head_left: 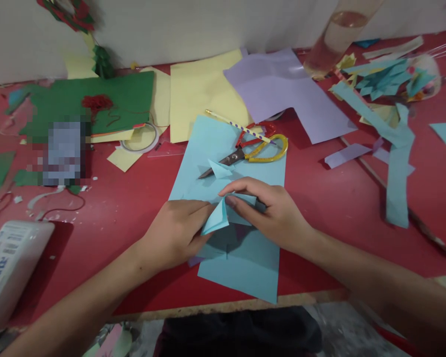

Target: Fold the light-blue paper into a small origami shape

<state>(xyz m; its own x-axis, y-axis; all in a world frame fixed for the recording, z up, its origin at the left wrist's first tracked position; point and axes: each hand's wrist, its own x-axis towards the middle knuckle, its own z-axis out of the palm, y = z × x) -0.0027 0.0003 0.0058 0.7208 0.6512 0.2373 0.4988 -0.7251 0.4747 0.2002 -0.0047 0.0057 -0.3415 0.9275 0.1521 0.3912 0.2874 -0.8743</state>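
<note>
Between my two hands is a folded piece of light blue paper [217,218] with layered, pointed flaps. My left hand [184,225] grips it from the left, fingers closed around its edge. From the other side, my right hand [269,208] pinches its upper part between thumb and fingers. Beneath lies a larger light blue sheet [245,277]. Just beyond my fingers a small folded blue piece [220,169] rests by the blades of the scissors [233,157], which have one red and one yellow handle. A dotted pencil [238,125] lies across those handles.
Yellow paper [196,84], purple paper [278,89] and green paper [130,94] lie along the back. A tape roll [156,139], phone [64,153] and white power bank [18,263] are at left. A bottle [338,39] and blue strips [397,173] stand or lie at right.
</note>
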